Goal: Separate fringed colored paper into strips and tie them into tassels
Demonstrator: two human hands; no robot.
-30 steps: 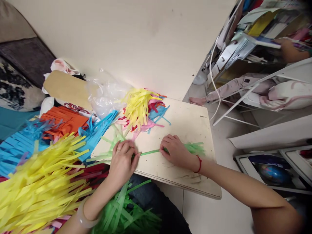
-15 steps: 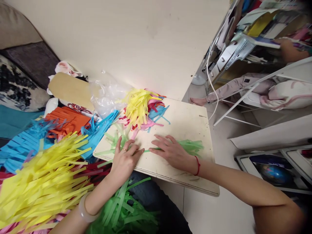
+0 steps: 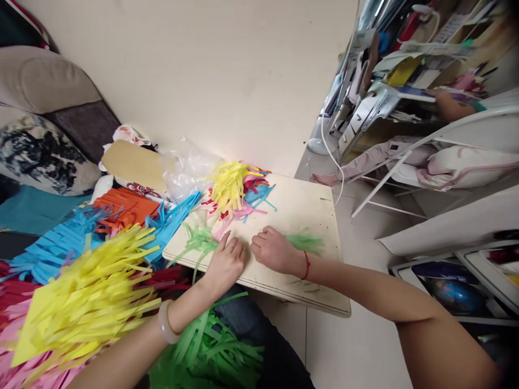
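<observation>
On the small cream board [image 3: 308,210], my left hand [image 3: 227,262] has its fingers curled in on the middle of a light green paper tassel. My right hand [image 3: 272,249] is closed a short gap away, gripping the same tassel. Loose green fringe [image 3: 199,239] spreads out beyond my left hand. The other fringed end [image 3: 306,241] fans out behind my right wrist, a little blurred. The twisted middle is mostly hidden by my fingers. Behind my hands lies a pile of tassels, with a yellow tassel [image 3: 229,186] on top and pink, red and blue strips below.
Fringed yellow paper [image 3: 97,297], blue paper [image 3: 60,243] and orange paper [image 3: 125,209] lie at the left. Dark green fringe [image 3: 211,351] rests on my lap. A clear plastic bag [image 3: 186,167] sits by the wall. Another person's leg [image 3: 365,161] shows by a white chair [image 3: 462,135].
My fingers, spread flat over the green strip before, have curled closed on it. Both hands have lifted slightly and the green ends are bunched closer. The camera view has shifted.
</observation>
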